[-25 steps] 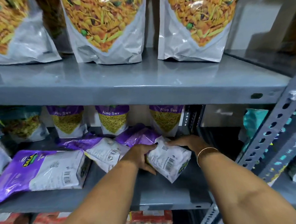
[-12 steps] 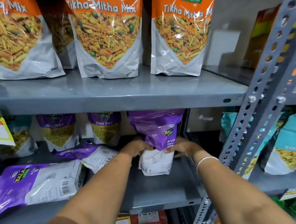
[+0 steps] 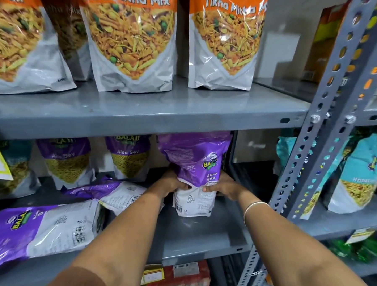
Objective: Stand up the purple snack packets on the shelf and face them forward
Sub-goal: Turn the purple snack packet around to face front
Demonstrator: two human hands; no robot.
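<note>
A purple and white Aloo Sev packet [image 3: 195, 164] stands upright at the right of the grey middle shelf [image 3: 188, 237], its printed back side toward me. My left hand [image 3: 171, 184] grips its left side and my right hand [image 3: 223, 185] grips its right side. Two purple packets [image 3: 67, 162] [image 3: 129, 155] stand facing forward at the back of the shelf. Another purple packet [image 3: 46, 231] lies flat at the front left, and one more flat packet [image 3: 111, 191] lies behind it.
Large orange Tikha Mitha Mix bags [image 3: 132, 43] stand on the upper shelf [image 3: 138, 115]. A perforated grey upright post [image 3: 326, 118] rises at the right, with teal snack bags [image 3: 359, 173] beyond it. Red packets [image 3: 179, 279] sit on the shelf below.
The packet that lay flat between my hands has been lifted and stood upright at the right of the shelf. Both hands still hold it. The camera view has tilted upward.
</note>
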